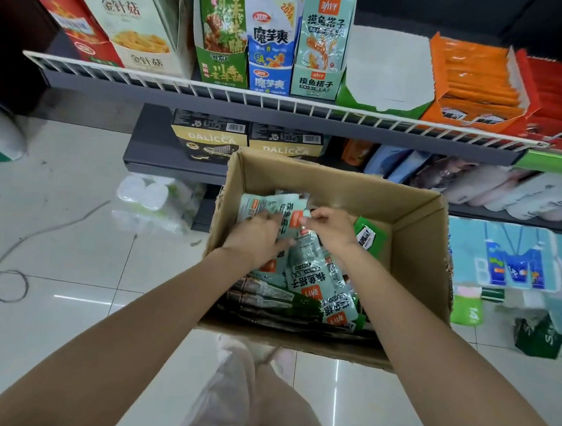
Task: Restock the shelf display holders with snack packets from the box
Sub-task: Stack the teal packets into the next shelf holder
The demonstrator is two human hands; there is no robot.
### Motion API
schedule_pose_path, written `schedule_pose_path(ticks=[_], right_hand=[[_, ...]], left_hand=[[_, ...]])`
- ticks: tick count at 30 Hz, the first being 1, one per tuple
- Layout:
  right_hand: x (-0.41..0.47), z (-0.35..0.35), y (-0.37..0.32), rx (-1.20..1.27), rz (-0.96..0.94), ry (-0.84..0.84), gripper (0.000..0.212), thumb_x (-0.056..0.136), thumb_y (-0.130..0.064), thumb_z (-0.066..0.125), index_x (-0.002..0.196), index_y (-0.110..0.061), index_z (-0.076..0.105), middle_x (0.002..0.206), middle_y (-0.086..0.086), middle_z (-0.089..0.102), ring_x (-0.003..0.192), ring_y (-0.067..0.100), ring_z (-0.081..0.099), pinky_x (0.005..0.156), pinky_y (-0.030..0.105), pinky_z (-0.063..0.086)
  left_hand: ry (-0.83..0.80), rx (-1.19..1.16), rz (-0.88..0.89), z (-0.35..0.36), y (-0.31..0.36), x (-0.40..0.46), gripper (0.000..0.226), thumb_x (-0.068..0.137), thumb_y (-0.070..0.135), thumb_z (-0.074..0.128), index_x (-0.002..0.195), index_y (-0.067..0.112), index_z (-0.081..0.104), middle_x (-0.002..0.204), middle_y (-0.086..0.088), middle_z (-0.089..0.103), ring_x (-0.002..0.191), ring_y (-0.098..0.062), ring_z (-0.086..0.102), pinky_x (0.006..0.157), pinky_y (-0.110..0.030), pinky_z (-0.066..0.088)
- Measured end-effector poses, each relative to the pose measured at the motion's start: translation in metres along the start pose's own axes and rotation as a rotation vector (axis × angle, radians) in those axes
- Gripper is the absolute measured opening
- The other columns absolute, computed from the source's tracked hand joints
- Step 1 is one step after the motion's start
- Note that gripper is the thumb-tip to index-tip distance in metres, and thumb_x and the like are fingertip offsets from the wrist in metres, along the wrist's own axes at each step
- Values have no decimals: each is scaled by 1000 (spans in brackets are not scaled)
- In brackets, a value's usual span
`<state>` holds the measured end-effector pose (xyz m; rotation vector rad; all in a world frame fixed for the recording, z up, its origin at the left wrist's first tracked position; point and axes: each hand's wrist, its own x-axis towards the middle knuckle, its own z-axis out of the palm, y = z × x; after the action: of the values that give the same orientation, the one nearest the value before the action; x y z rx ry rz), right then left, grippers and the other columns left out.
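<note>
Now both hands in box: left hand grips teal packets; right hand pinches one.

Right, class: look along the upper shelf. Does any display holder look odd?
Yes. The green display holder, between the teal holder and the orange holder, shows only white cardboard inside, no packets.

Both forearms are bare from fingers to elbows, with no sleeves, watch, bracelet or rings showing on the left hand or the right hand. Neither hand wears a glove. Nearer the body than the fingers, between the two forearms, a leg is covered by pale, whitish, loosely creased trousers of thin fabric
</note>
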<state>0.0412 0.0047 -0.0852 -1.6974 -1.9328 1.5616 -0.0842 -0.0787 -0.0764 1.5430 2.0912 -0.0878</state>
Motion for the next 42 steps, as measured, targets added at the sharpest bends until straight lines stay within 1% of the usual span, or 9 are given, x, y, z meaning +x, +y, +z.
schedule_pose_path(ticks=[4,9,12,16,21,26,33,39,42], right_hand=[[-1,-17,-1,41,-56,68,12,92,-16,59,81,-13,54,78,0,54,83,20,51,76,29,41],[-1,-32,-10,71,37,136,14,98,-23,46,99,-10,49,109,20,60,99,35,59,81,50,52],[-3,-44,-30,393,119,115,9,97,-19,49,96,-11,55,100,13,63,84,23,63,58,34,52],[-8,-61,-53,685,245,92,7,95,-4,49,99,-2,55,90,13,64,65,16,65,45,21,52],[-20,-75,-81,741,208,81,16,95,2,47,79,0,52,47,5,63,39,10,61,37,17,46],[-29,-85,-110,914,172,31,12,97,2,43,105,4,51,109,23,59,94,34,66,47,23,55],[-26,-91,-151,278,-229,220,48,100,-49,22,112,-21,59,117,0,60,107,15,54,93,32,40],[14,-110,-179,283,-418,180,29,90,-15,62,117,-14,53,109,-2,63,96,8,61,65,12,48],[43,-114,-194,322,-418,279,25,85,-8,66,109,-9,59,103,4,66,83,5,61,55,9,47]], left_hand=[[148,-75,-3,-13,-4,-3,30,100,17,35,106,-1,58,104,-19,62,96,-34,59,71,-31,38],[335,-381,149,-32,-7,-13,22,97,9,41,81,-2,53,74,-15,59,64,-31,54,58,-35,41],[351,-492,356,-48,-2,-21,20,96,5,45,85,-5,59,95,-9,69,63,-16,55,55,-18,40],[258,-619,336,-72,5,-31,35,96,4,42,117,26,61,79,-4,67,49,-19,44,45,-25,33],[208,-685,409,-98,6,-45,61,82,-6,45,120,39,58,125,7,62,106,-24,63,98,-39,46],[486,-795,331,-129,13,-49,26,85,1,62,100,20,70,101,8,71,99,-2,64,89,-19,48],[661,-960,252,-191,20,-8,12,85,8,66,76,11,58,80,-2,66,79,-15,62,72,-25,49],[541,-1092,271,-247,29,43,14,86,1,62,89,15,59,98,-6,68,94,-22,66,81,-39,56],[550,-1019,335,-270,29,71,10,87,1,62,93,8,59,88,1,65,81,-13,65,70,-22,54]])
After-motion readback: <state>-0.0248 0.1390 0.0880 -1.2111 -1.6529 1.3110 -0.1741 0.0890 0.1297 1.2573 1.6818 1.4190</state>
